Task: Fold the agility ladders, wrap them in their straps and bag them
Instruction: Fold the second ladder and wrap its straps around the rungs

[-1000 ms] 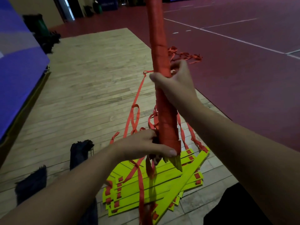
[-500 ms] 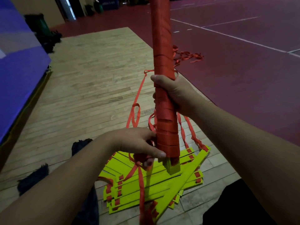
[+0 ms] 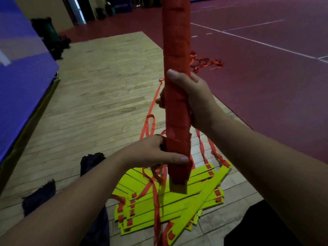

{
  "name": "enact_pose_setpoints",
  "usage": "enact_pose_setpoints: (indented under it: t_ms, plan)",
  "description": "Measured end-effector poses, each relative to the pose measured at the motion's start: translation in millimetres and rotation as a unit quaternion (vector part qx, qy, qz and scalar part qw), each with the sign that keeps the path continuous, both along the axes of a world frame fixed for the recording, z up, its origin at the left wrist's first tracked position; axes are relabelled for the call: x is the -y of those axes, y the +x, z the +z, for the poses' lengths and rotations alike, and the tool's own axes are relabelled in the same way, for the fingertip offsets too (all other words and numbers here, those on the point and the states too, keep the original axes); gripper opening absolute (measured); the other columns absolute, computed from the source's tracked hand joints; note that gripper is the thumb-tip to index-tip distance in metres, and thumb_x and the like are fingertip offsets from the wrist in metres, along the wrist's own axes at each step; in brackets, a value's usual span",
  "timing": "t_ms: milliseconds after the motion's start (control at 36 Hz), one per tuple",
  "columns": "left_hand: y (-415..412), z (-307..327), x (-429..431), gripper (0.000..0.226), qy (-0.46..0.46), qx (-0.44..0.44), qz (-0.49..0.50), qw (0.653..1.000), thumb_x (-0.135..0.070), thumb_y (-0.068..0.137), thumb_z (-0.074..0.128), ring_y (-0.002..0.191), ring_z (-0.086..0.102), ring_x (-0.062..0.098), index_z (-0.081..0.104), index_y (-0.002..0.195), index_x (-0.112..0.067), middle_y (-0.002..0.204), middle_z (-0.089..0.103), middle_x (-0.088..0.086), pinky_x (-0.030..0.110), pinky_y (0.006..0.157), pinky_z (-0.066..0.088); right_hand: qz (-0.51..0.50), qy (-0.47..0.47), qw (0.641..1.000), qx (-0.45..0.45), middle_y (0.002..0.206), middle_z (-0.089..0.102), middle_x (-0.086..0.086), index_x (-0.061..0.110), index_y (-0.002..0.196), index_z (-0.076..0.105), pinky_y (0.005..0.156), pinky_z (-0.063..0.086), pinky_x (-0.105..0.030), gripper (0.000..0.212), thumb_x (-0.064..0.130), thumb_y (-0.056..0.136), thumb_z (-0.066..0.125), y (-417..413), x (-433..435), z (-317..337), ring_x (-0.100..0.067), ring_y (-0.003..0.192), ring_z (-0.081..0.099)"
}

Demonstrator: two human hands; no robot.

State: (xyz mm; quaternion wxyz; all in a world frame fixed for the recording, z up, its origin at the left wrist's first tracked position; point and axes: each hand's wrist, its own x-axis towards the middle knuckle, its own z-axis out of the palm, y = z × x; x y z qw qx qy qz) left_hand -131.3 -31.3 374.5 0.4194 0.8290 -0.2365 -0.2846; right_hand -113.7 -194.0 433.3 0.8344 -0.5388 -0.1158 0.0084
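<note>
I hold a ladder bundle [image 3: 176,50] upright in front of me, its yellow rungs wound tight in orange strap, a yellow end poking out at the bottom. My right hand [image 3: 193,98] grips the bundle at mid height. My left hand [image 3: 156,153] holds its lower end, thumb pressed across the wrap. Loose orange strap ends [image 3: 156,189] hang below. On the floor underneath lies a second ladder [image 3: 170,201], a fanned stack of yellow rungs with orange straps. A dark bag [image 3: 92,162] lies left of it.
Another dark cloth bag [image 3: 39,194] lies at the lower left on the wooden floor. A tangle of orange strap [image 3: 205,63] rests on the red court beyond. A blue padded wall [image 3: 23,77] runs along the left. Dark bins [image 3: 48,32] stand at the back left.
The wrapped bundle has come closer and slid lower. My right hand has shifted down it to a full mid-height grip; my left hand stays at the bottom end.
</note>
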Motion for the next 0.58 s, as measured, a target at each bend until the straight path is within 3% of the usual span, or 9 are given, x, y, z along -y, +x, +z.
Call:
enact_pose_setpoints:
  t_ms: [56,139,194,278,306,361,417,472,583]
  plan:
    - [0.0,1.7,-0.2,0.056,-0.033,-0.013,-0.03,0.999,-0.06,0.064,0.079,0.064,0.056,0.024,0.069,0.091,-0.013,0.077,0.061,0.024,0.035,0.058,0.045,0.099,0.037,0.994,-0.027,0.086,0.066,-0.017,0.004,0.113,0.05,0.064,0.057,-0.036,0.038,0.032,0.091,0.063,-0.9,2.2,4.2,-0.028,0.067,0.067]
    - [-0.5,2.4,-1.4,0.058,-0.01,-0.052,-0.049,0.997,-0.062,0.067,0.08,0.068,0.066,0.029,0.07,0.1,-0.015,0.086,0.071,0.017,0.037,0.063,0.054,0.153,0.035,0.985,-0.074,0.075,0.062,-0.013,0.007,0.111,0.048,0.057,0.051,-0.028,0.031,0.028,0.09,0.06,-1.2,2.8,2.5,-0.021,0.057,0.057]
    - [-2.0,4.9,-0.4,0.046,0.035,-0.092,-0.069,0.993,-0.061,0.077,0.075,0.075,0.071,0.025,0.071,0.102,-0.022,0.088,0.075,0.006,0.033,0.07,0.056,0.126,0.015,0.986,-0.112,0.069,0.056,-0.012,0.007,0.098,0.051,0.055,0.049,-0.027,0.014,0.019,0.092,0.055,-0.5,1.2,-3.3,-0.02,0.054,0.052]
    - [-1.1,11.3,2.2,0.034,0.157,-0.055,-0.098,0.981,-0.067,0.083,0.055,0.084,0.064,-0.011,0.07,0.097,-0.039,0.092,0.07,-0.026,0.008,0.08,0.045,0.052,-0.011,0.989,-0.136,0.067,0.055,-0.014,0.008,0.089,0.052,0.054,0.05,-0.028,0.008,0.014,0.09,0.057,3.1,-3.8,-10.7,-0.021,0.051,0.052]
    - [-1.1,15.3,1.5,0.042,0.194,-0.042,-0.097,0.975,-0.073,0.079,0.051,0.08,0.063,-0.012,0.07,0.096,-0.039,0.087,0.068,-0.028,0.008,0.078,0.044,0.019,-0.028,0.991,-0.127,0.066,0.055,-0.014,0.008,0.089,0.052,0.053,0.05,-0.029,0.008,0.012,0.09,0.059,5.6,-5.0,-12.5,-0.023,0.05,0.053]
    - [1.0,19.1,-0.1,0.065,0.201,-0.042,-0.076,0.976,-0.078,0.071,0.05,0.066,0.062,0.001,0.071,0.095,-0.022,0.072,0.067,-0.015,0.02,0.07,0.048,-0.055,-0.069,0.992,-0.092,0.062,0.054,-0.014,0.008,0.085,0.051,0.05,0.05,-0.029,0.012,0.01,0.091,0.062,10.7,-6.7,-13.9,-0.024,0.047,0.053]
    - [-0.3,21.2,-0.4,0.071,0.169,-0.044,-0.051,0.983,-0.076,0.07,0.055,0.056,0.062,0.011,0.067,0.09,-0.008,0.064,0.066,-0.002,0.025,0.063,0.049,-0.122,-0.126,0.983,-0.047,0.062,0.055,-0.015,0.006,0.082,0.053,0.048,0.05,-0.029,0.021,0.015,0.092,0.068,15.3,-7.3,-17.4,-0.025,0.047,0.056]
    - [-2.4,18.2,2.8,0.073,0.159,0.008,-0.006,0.987,-0.077,0.068,0.058,0.053,0.061,0.014,0.066,0.093,-0.01,0.065,0.066,0.002,0.026,0.057,0.048,-0.171,-0.185,0.968,-0.003,0.065,0.056,-0.015,0.004,0.085,0.054,0.048,0.054,-0.033,0.032,0.026,0.09,0.075,18.7,-9.5,-22.3,-0.025,0.051,0.06]
    - [0.4,2.3,6.8,0.045,0.215,0.171,0.066,0.959,-0.07,0.075,0.069,0.054,0.058,0.009,0.063,0.076,-0.025,0.063,0.065,-0.006,0.025,0.055,0.045,-0.185,-0.206,0.961,-0.007,0.08,0.056,-0.009,0.003,0.104,0.051,0.073,0.061,-0.046,0.05,0.041,0.085,0.079,17.7,-14.6,-28.5,-0.024,0.069,0.062]
